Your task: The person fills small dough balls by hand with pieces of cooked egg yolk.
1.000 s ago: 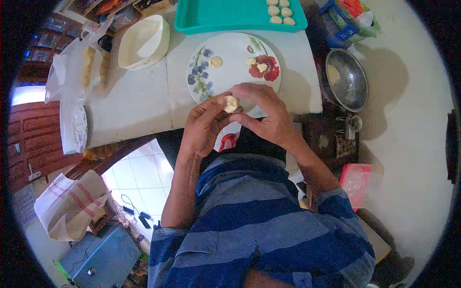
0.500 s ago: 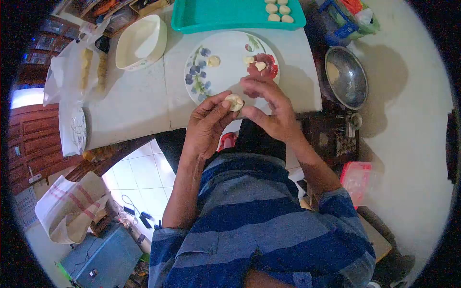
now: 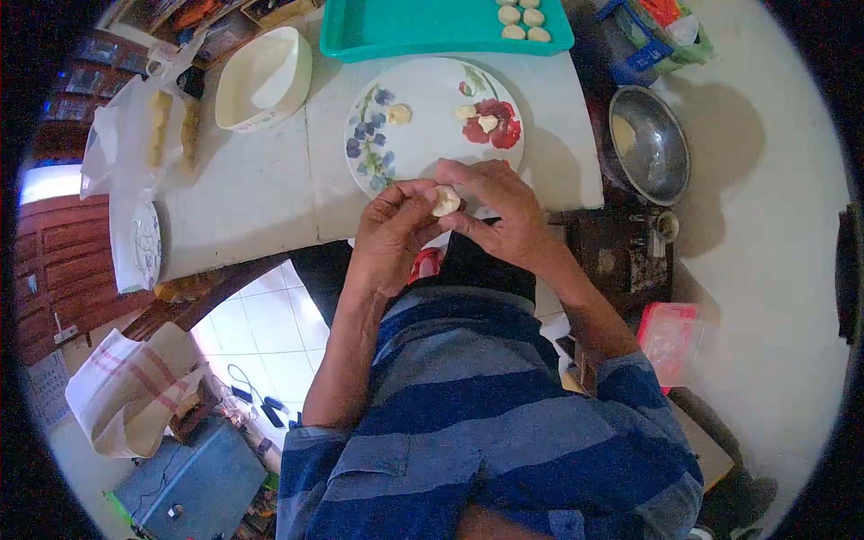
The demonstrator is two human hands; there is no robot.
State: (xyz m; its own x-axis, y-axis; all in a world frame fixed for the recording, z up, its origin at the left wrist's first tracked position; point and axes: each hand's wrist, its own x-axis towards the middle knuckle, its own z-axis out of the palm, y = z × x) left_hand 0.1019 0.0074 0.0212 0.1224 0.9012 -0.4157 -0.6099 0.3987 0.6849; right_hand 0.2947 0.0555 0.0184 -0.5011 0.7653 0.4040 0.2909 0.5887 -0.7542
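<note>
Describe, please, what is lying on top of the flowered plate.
On the flowered plate lie three small pale pieces: one left, two right. The left hand and right hand hide part of the plate's near edge; anything there cannot be seen.

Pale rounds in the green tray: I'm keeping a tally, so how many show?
6 pale rounds: three rows of two at the right end of the green tray. More may lie beyond the picture's top edge.

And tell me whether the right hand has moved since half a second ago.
Yes, the right hand has moved slightly left and toward the shirt, clear of the red flower on the plate.
</note>
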